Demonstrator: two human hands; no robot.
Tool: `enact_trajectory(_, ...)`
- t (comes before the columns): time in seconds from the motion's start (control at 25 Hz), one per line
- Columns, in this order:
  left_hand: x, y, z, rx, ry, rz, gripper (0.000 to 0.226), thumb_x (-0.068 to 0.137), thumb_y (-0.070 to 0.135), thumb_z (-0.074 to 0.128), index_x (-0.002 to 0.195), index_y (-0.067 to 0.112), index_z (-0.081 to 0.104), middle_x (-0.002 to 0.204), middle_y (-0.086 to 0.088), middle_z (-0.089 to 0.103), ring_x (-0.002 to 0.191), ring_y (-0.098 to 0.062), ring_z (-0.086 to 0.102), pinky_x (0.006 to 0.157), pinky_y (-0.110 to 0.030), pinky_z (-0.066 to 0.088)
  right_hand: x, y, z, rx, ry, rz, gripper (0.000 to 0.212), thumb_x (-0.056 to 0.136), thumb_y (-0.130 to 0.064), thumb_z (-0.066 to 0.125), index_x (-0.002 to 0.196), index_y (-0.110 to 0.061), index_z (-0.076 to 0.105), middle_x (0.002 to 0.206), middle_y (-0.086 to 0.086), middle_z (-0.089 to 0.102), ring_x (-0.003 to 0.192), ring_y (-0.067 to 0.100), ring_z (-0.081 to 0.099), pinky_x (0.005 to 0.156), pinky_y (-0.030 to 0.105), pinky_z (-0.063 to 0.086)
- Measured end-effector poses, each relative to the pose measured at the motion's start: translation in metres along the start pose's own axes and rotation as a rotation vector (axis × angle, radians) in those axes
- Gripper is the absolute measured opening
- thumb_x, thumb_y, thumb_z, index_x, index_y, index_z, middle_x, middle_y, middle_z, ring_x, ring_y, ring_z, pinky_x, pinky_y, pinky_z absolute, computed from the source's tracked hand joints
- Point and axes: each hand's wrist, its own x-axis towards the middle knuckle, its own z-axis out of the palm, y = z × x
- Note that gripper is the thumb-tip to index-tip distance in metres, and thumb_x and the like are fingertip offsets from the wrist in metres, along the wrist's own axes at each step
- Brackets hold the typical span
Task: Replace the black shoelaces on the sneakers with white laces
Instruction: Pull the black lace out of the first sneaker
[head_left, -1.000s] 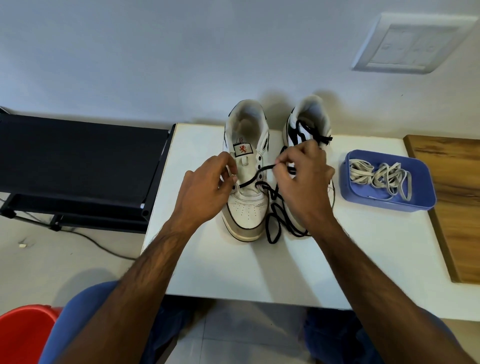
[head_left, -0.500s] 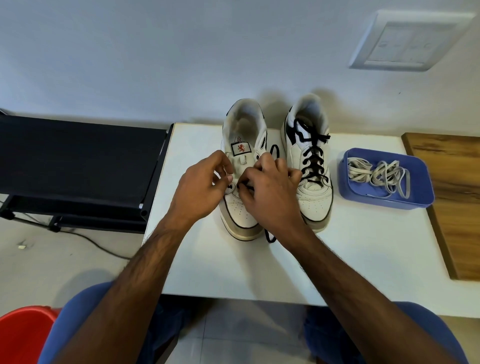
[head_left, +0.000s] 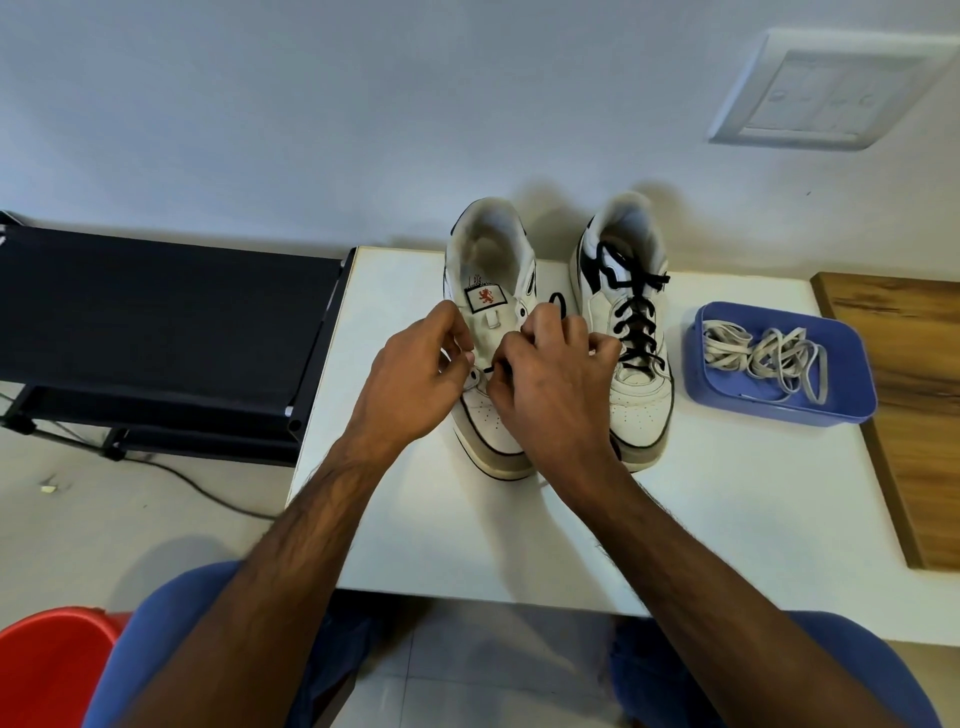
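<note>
Plain pale wall (head_left: 311, 104) behind, with white switch plate (head_left: 826, 85) mounted upper right. White table (head_left: 467, 535) pushed against it, flanked on the left by a black bench-like frame (head_left: 156, 322) and on the right by a wooden board (head_left: 914, 395) touching the table edge. Light tiled floor (head_left: 104, 519) below, black cable (head_left: 208, 488) trailing across it from under the frame, red bucket (head_left: 47, 670) at bottom left

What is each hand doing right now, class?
Left hand: fingers curled, pinching the left sneaker at its eyelet edge.
Right hand: fingers curled, pinching the black lace.
</note>
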Motion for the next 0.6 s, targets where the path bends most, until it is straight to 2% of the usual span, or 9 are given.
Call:
enact_trajectory(0.16,0.001,-0.002,0.001,-0.007,0.005,-0.001,0.012,0.095,0.015,0.063,0.095,0.021,0.053,0.092,0.008,0.064,0.083,-0.014,0.063,0.075,-0.040,0.054,0.002,-0.002,0.003,-0.005,-0.017,0.033,0.018,0.082,-0.030,0.075,0.092,-0.016,0.069,0.106,0.007,0.054,0.092,0.029,0.053,0.072,0.044,0.041)
enact_trajectory(0.28,0.002,-0.002,0.002,-0.024,0.008,-0.030,0.012,0.093,0.014,0.064,0.093,0.020,0.054,0.091,0.007,0.067,0.084,-0.015,0.064,0.077,-0.042,0.055,0.004,0.000,0.004,0.029,-0.062,0.048,0.017,0.084,-0.031,0.074,0.094,-0.017,0.071,0.106,0.005,0.051,0.091,0.027,0.053,0.073,0.043,0.040)
enact_trajectory(0.36,0.002,-0.002,0.004,-0.030,0.014,-0.049,0.014,0.091,0.012,0.066,0.092,0.019,0.054,0.089,0.007,0.068,0.084,-0.013,0.065,0.077,-0.041,0.056,0.007,0.002,0.003,0.049,-0.089,0.045,0.017,0.085,-0.032,0.074,0.095,-0.019,0.074,0.105,0.003,0.052,0.091,0.025,0.054,0.074,0.041,0.036)
enact_trajectory(0.44,0.003,-0.002,0.004,-0.043,0.027,-0.082,0.015,0.090,0.011,0.067,0.091,0.020,0.055,0.087,0.011,0.067,0.083,-0.005,0.064,0.075,-0.034,0.056,0.010,0.006,0.003,0.072,-0.082,0.030,0.017,0.083,-0.031,0.077,0.094,-0.019,0.075,0.101,0.002,0.053,0.089,0.024,0.056,0.075,0.038,0.033)
enact_trajectory(0.52,0.004,-0.002,0.004,-0.067,0.031,-0.105,0.017,0.090,0.011,0.068,0.090,0.022,0.055,0.084,0.015,0.065,0.081,0.001,0.062,0.070,-0.026,0.052,0.010,0.013,0.005,0.172,-0.025,0.002,0.012,0.081,-0.027,0.077,0.089,-0.018,0.074,0.095,0.001,0.051,0.084,0.022,0.056,0.074,0.036,0.033)
enact_trajectory(0.6,0.003,-0.001,0.005,-0.066,0.030,-0.078,0.019,0.091,0.013,0.069,0.090,0.025,0.055,0.084,0.015,0.065,0.079,-0.001,0.062,0.067,-0.024,0.051,0.014,0.023,0.003,0.472,0.018,0.054,0.006,0.084,-0.023,0.072,0.089,-0.019,0.073,0.095,-0.001,0.049,0.084,0.015,0.054,0.074,0.034,0.039)
